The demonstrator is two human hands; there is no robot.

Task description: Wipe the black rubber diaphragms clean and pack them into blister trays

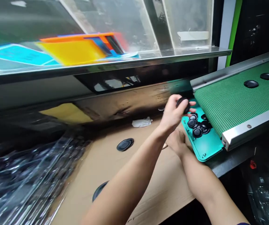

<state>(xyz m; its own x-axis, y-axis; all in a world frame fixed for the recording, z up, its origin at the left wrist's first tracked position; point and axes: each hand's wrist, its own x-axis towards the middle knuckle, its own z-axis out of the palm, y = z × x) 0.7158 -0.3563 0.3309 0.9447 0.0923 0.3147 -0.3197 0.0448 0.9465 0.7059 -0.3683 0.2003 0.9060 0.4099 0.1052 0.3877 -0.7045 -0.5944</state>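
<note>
My left hand (171, 111) is closed on a black round disc (183, 105), gripped with the thumb, above the near corner of a teal tray (210, 148). Several black discs (197, 132) lie loosely heaped in that tray. Lower down, my right hand (177, 142) is close to the cardboard by the tray's left edge. Its fingers are hidden behind my left wrist, so its grip does not show. The thin edge of a round piece (164, 146) peeks out beside it.
A green conveyor belt (239, 100) carrying black discs (251, 83) ends over the tray. On the cardboard (157, 187) are stacked black discs (125, 144), another dark disc (99, 190) and crumpled white tissue (142, 122). Clear plastic trays (31, 181) pile up at left. A metal-edged ledge (148, 60) runs above.
</note>
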